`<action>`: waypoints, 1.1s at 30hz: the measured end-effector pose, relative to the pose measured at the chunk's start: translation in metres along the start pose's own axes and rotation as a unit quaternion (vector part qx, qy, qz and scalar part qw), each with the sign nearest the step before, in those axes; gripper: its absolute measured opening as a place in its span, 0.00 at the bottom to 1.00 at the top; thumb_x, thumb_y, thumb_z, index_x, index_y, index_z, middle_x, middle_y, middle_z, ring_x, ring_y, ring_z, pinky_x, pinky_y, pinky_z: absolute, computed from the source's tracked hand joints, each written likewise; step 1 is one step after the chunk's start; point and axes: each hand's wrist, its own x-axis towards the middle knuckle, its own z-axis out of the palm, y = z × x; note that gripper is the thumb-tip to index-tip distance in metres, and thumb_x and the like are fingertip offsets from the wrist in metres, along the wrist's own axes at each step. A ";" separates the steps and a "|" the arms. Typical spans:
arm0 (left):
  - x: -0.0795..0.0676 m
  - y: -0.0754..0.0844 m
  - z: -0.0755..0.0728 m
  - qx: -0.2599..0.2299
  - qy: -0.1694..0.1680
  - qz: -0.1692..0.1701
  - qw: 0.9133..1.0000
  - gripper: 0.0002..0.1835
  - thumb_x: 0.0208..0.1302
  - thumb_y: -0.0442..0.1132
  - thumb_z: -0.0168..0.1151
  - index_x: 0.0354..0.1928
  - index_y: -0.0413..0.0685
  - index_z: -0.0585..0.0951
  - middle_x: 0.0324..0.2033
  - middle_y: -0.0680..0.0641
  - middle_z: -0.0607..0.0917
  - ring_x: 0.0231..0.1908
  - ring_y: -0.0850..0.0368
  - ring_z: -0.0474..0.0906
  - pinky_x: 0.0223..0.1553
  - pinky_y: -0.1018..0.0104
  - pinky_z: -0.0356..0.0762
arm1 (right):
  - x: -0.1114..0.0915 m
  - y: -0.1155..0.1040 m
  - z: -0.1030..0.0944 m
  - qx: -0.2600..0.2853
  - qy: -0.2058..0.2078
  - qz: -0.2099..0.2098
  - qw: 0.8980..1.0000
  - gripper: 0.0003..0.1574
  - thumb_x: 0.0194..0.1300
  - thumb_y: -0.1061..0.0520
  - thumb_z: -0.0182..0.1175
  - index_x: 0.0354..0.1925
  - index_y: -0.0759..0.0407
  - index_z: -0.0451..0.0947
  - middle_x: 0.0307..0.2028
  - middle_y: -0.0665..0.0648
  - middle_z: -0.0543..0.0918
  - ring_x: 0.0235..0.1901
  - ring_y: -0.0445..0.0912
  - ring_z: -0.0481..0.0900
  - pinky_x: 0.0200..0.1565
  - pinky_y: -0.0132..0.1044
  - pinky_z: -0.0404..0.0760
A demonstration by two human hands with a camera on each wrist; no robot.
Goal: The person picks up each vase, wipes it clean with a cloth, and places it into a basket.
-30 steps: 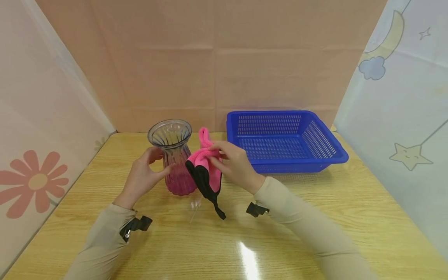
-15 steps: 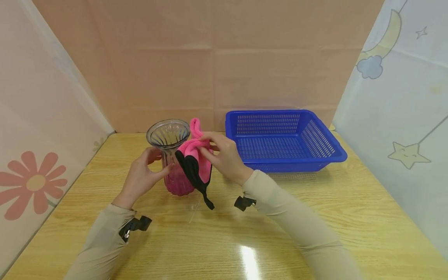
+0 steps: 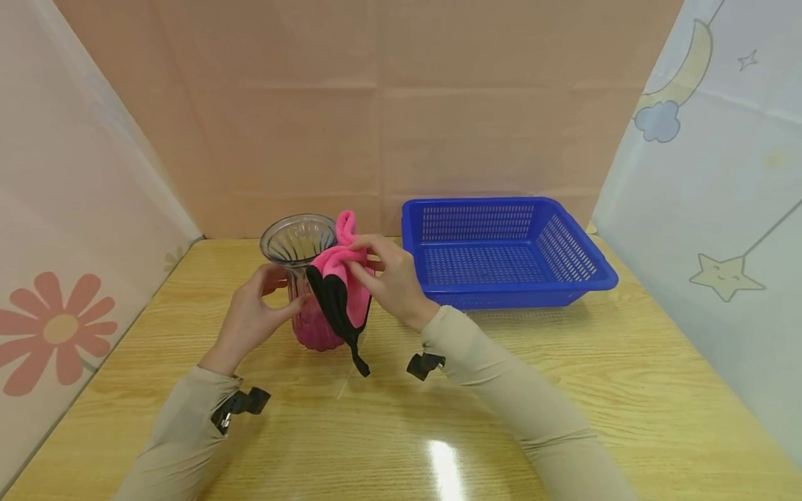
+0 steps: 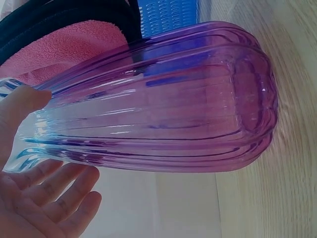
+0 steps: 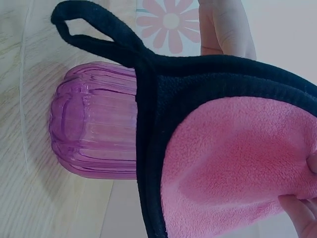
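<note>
A ribbed glass vase [image 4: 163,109], clear at its flared rim and pink-purple toward the base, stands upright on the table. My left hand [image 3: 253,313] holds it around the neck from the left side, thumb in front and fingers behind. My right hand [image 3: 391,278] pinches a pink hand towel [image 5: 237,153] with black edging between thumb and fingers. The towel [image 3: 357,296] hangs in folds against the vase's right side in the head view, hiding part of it. Its black hanging loop [image 5: 94,34] dangles at the lower end.
A blue plastic basket [image 3: 507,296] with slotted walls sits at the back right, close behind my right hand. The wooden table [image 3: 564,390] ends at a peach backdrop. Patterned sheets [image 3: 727,174] hang on both sides.
My right hand has carried the towel left, up to the vase, so that it now overlaps more of the glass. The left hand stays at the vase's neck.
</note>
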 end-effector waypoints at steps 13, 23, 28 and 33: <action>0.001 0.000 0.001 -0.001 -0.002 -0.001 1.000 0.31 0.55 0.37 0.67 0.59 0.38 0.67 0.54 0.35 0.77 0.54 0.39 0.75 0.57 0.43 0.72 | -0.002 -0.001 0.003 0.009 0.003 0.022 1.000 0.13 0.55 0.68 0.64 0.40 0.68 0.75 0.38 0.65 0.81 0.39 0.52 0.84 0.39 0.29 0.84; 0.001 0.002 0.000 -0.003 -0.004 -0.006 1.000 0.31 0.55 0.38 0.66 0.59 0.38 0.66 0.55 0.35 0.76 0.54 0.38 0.74 0.58 0.43 0.72 | -0.002 -0.002 0.005 0.008 -0.003 0.032 0.999 0.13 0.55 0.68 0.64 0.40 0.68 0.75 0.37 0.64 0.80 0.39 0.52 0.84 0.39 0.29 0.84; 0.001 0.002 0.000 -0.005 -0.005 -0.008 1.000 0.31 0.56 0.39 0.66 0.59 0.37 0.66 0.55 0.35 0.76 0.55 0.38 0.74 0.58 0.43 0.72 | -0.003 -0.004 0.006 0.016 -0.004 0.042 0.999 0.12 0.55 0.68 0.64 0.40 0.67 0.75 0.36 0.64 0.79 0.38 0.52 0.84 0.39 0.29 0.84; 0.000 0.001 0.000 -0.008 0.001 -0.005 1.000 0.30 0.55 0.38 0.67 0.57 0.37 0.67 0.53 0.34 0.77 0.54 0.38 0.74 0.57 0.43 0.73 | -0.004 -0.005 0.009 0.016 -0.014 0.059 0.998 0.11 0.56 0.67 0.63 0.39 0.67 0.75 0.38 0.64 0.79 0.39 0.52 0.84 0.40 0.29 0.84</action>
